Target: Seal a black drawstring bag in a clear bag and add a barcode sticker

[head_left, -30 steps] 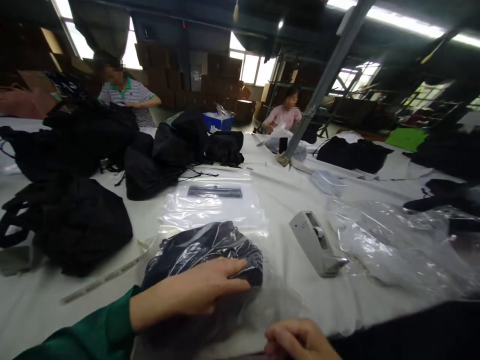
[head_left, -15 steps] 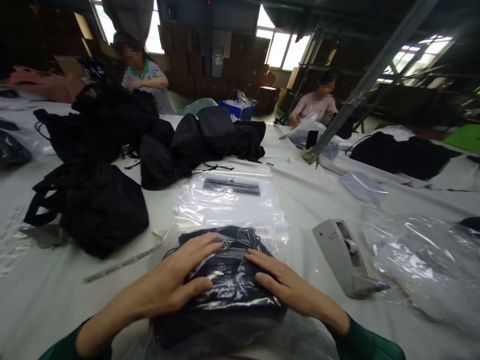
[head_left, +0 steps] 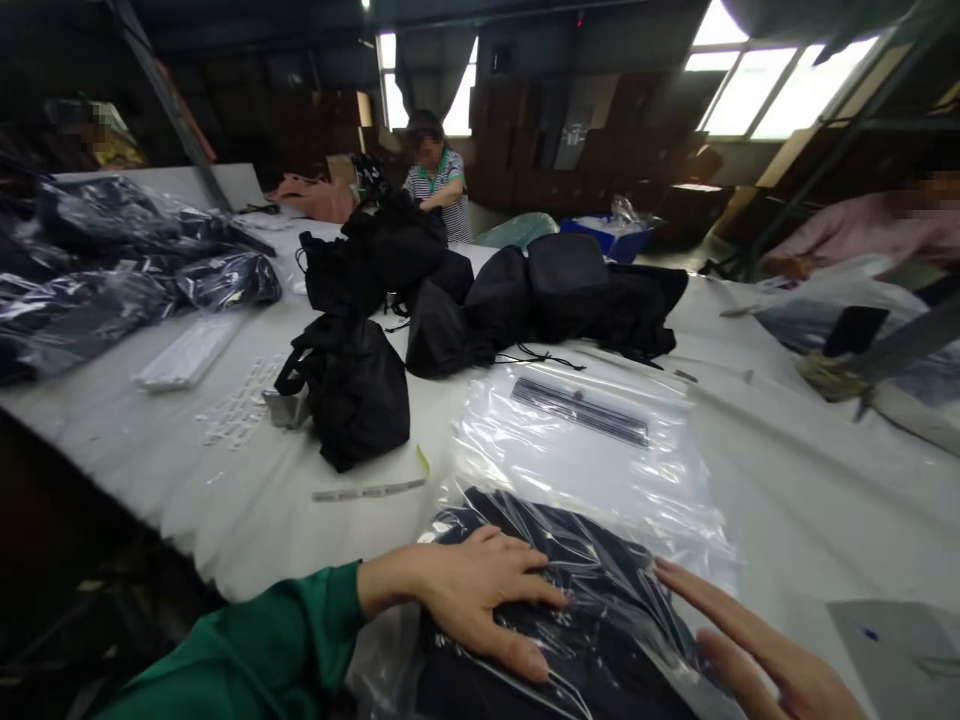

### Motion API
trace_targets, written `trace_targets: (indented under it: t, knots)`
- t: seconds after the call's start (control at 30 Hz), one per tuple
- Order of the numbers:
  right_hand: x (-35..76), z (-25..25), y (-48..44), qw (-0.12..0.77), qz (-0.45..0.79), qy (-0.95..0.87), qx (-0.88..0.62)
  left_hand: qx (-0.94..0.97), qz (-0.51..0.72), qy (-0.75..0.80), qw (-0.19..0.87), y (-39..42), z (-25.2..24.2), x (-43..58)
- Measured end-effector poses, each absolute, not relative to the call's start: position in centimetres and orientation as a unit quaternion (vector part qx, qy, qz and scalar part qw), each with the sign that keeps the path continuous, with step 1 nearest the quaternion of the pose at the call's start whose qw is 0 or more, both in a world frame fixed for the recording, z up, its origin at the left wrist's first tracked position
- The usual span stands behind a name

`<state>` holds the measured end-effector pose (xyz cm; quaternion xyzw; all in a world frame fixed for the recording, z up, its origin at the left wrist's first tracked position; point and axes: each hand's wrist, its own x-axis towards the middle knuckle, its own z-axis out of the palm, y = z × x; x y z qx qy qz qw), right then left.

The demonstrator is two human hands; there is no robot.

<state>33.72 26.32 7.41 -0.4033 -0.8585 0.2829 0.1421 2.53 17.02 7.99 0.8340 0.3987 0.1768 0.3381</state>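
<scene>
In front of me a black folded item in a clear plastic bag (head_left: pixel 600 640) lies on the table, its film wrinkled and shiny. My left hand (head_left: pixel 487 590) presses flat on top of it with the fingers spread. At the bag's right edge is my right hand (head_left: pixel 765 640), fingers stretched out and thumb apart; part of it is cut off by the frame. Just beyond lies a stack of clear plastic bags (head_left: pixel 570 450) with a dark printed panel near the top.
Black drawstring bags (head_left: pixel 540 300) are heaped beyond the stack, with another black bag (head_left: pixel 352 400) to the left. A strip of labels (head_left: pixel 367 493) lies nearer. Packed plastic bags (head_left: pixel 120 260) sit far left. A grey tape dispenser (head_left: pixel 892 640) is at lower right. Co-workers (head_left: pixel 442 185) stand across the table.
My view has swung left, so the heaped bags appear further right. The left hand now lies flatter across the packed bag, and the right hand is at its right edge.
</scene>
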Motion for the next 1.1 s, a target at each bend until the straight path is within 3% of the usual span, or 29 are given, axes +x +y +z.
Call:
trace_targets:
  t: [0.1, 0.23, 0.33, 0.5, 0.7, 0.87, 1.1]
  knots:
    - [29.3, 7.7, 27.1, 0.139, 0.293, -0.877, -0.354, 0.797, 0.264, 0.409, 0.358, 16.7, 7.8, 1.5]
    - [26.3, 6.5, 26.0, 0.045, 0.328, -0.881, -0.337, 0.599, 0.404, 0.644, 0.254, 16.0, 5.3, -3.3]
    - [26.1, 6.1, 25.6, 0.047, 0.33, -0.875, -0.351, 0.497, 0.399, 0.75, 0.179, 15.8, 1.9, -7.2]
    - [26.5, 6.4, 25.6, 0.069, 0.33, -0.874, -0.35, 0.445, 0.415, 0.767, 0.204, 16.4, -1.6, -9.3]
    - [25.6, 10.3, 26.3, 0.192, 0.353, -0.838, -0.37, 0.409, 0.536, 0.702, 0.229, 17.1, 4.7, -8.0]
    - [21.3, 14.6, 24.9, 0.303, 0.422, -0.784, -0.341, 0.395, 0.639, 0.556, 0.356, 16.1, 11.4, -2.1]
    - [18.2, 15.7, 22.3, 0.429, 0.432, -0.744, -0.274, 0.464, 0.614, 0.482, 0.419, 15.0, 12.4, 3.6]
